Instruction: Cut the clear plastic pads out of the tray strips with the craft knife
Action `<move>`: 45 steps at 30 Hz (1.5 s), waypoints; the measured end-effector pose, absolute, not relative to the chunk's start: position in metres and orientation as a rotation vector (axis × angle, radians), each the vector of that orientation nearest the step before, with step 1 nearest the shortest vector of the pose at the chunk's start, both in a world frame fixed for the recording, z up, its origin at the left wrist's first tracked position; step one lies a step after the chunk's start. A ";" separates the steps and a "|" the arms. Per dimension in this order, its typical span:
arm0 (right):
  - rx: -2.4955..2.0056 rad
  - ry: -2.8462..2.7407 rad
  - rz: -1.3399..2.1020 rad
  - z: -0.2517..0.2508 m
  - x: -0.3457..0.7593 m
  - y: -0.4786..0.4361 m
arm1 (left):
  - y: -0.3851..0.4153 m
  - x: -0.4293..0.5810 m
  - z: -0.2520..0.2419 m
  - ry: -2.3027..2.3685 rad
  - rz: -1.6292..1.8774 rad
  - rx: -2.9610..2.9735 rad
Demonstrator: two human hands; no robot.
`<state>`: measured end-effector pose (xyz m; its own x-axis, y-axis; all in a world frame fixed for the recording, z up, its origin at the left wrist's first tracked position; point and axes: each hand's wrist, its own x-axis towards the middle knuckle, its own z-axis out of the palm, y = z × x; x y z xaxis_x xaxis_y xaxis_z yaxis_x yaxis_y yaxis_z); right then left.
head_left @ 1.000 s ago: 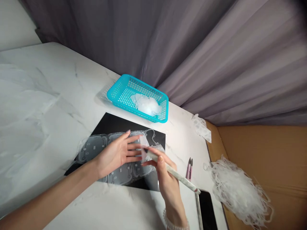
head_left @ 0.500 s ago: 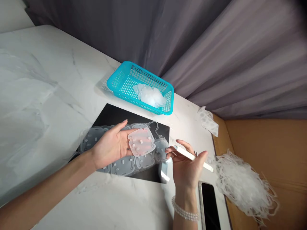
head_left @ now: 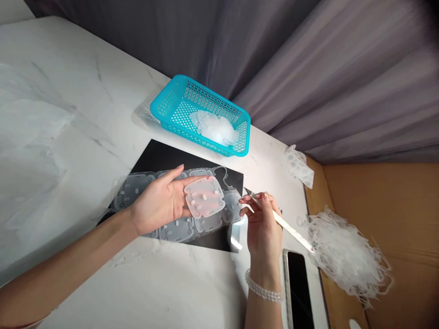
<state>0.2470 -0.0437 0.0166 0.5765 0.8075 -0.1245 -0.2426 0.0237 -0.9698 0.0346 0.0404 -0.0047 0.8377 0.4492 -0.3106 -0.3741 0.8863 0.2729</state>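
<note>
My left hand point(head_left: 158, 205) lies palm up over a black mat point(head_left: 161, 157), fingers stretched out, with a translucent square silicone piece point(head_left: 204, 203) resting on its fingertips. Under it on the mat lies a clear silicone sheet point(head_left: 137, 196) of several joined squares. My right hand point(head_left: 262, 224) is closed around a thin white craft knife point(head_left: 279, 221), its blade pointing up-left toward the square piece, a short gap away. A bead bracelet sits on my right wrist.
A turquoise plastic basket point(head_left: 164, 103) holding several cut clear pieces stands behind the mat. A phone point(head_left: 298, 285) lies face up by my right wrist. A heap of white trimmings point(head_left: 346, 258) fills a cardboard box point(head_left: 394, 205) at the right. Grey curtain hangs behind the marble table point(head_left: 51, 114).
My left hand lifted a cut square piece off the sheet and turned palm up. My right hand drew away to the right, then swung the knife tip back toward the piece.
</note>
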 end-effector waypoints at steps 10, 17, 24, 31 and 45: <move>-1.325 -0.549 1.065 0.020 0.238 -0.042 | 0.040 0.035 -0.004 0.393 0.423 0.240; -1.280 -0.501 1.171 0.022 0.232 -0.044 | 0.039 0.037 -0.005 0.430 0.456 0.245; -1.262 -0.487 1.204 0.020 0.228 -0.044 | 0.039 0.037 -0.007 0.422 0.464 0.230; -1.242 -0.472 1.164 0.019 0.232 -0.043 | 0.038 0.038 -0.006 0.439 0.460 0.213; -1.162 -0.863 1.053 0.024 0.218 -0.057 | 0.032 0.042 -0.005 0.449 0.441 0.098</move>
